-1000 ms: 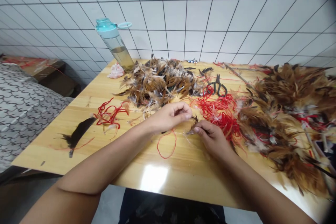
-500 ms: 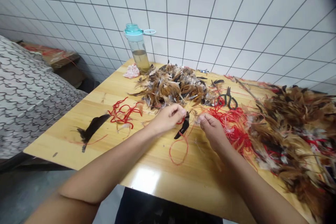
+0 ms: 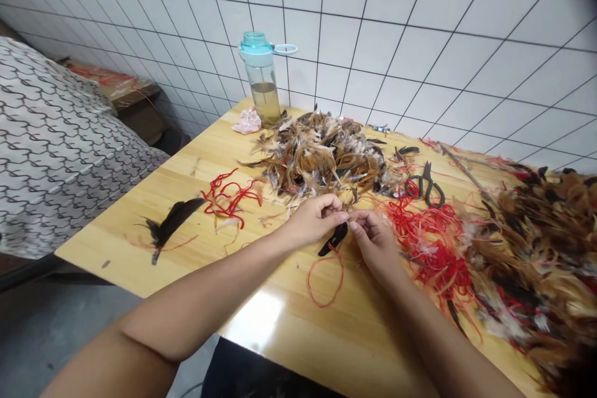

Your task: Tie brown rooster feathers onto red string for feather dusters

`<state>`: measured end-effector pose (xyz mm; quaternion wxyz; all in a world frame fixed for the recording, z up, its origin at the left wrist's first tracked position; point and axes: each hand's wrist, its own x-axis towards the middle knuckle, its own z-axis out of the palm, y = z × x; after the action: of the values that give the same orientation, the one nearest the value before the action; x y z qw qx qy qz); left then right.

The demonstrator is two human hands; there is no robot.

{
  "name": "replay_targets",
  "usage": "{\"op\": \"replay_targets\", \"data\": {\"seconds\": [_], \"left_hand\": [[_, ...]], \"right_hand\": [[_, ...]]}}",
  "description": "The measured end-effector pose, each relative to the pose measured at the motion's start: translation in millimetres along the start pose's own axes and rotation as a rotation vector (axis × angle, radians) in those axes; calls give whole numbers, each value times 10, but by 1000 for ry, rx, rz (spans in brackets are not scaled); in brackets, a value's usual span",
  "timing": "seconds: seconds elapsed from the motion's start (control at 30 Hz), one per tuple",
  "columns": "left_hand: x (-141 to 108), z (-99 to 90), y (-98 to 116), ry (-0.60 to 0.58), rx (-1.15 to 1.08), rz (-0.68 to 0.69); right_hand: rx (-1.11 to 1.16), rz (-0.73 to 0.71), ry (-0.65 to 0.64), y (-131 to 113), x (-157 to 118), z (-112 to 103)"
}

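Meeting over the counter (image 3: 280,342), L hand (image 3: 319,219) & R hand (image 3: 377,239) have fingertips about touching. L hand is closed in a pinch, w/ black feather (image 3: 334,240) hanging just under its thumb tip. R hand's thumb & fingers are pinched shut too; what's btwn them is too small to tell. Thin red loop (image 3: 325,285) lies on counter, its top end at black feather. Small brown bits (image 3: 349,196) show just past the fingertips.

Brown feather pile (image 3: 321,155) sits beyond the hands, bottle (image 3: 263,84) upright at its far L side, lid on, part full of yellowish liq., w/ pink bag (image 3: 247,120) just beside. Scissors (image 3: 426,185) lie nr red tangle (image 3: 431,239), R of R hand. Bigger feather heap (image 3: 536,249) takes up far R side, stick (image 3: 461,168) by it. L side of counter: red strands (image 3: 228,200), & dark feather (image 3: 175,221) on its own nr the edge. Tiled wall (image 3: 373,31) behind; patterned cloth (image 3: 56,143) off L.
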<state>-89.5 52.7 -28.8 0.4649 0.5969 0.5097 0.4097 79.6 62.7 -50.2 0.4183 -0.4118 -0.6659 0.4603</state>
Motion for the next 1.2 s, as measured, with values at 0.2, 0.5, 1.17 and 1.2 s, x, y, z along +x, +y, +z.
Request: {"op": "replay_targets", "data": {"seconds": [0.2, 0.5, 1.17, 1.2], "left_hand": [[6, 2, 6, 41, 98, 37], [-12, 76, -10, -74, -326, -69], [-8, -93, 102, 93, -173, -27], [-13, -103, 110, 74, -117, -14]], "right_hand": [[-35, 10, -88, 52, 35, -41], [-207, -195, -110, 76, 28, -50], [-382, -285, 23, -3, 3, -83], [-408, -297, 8, -10, -6, -80]]}}
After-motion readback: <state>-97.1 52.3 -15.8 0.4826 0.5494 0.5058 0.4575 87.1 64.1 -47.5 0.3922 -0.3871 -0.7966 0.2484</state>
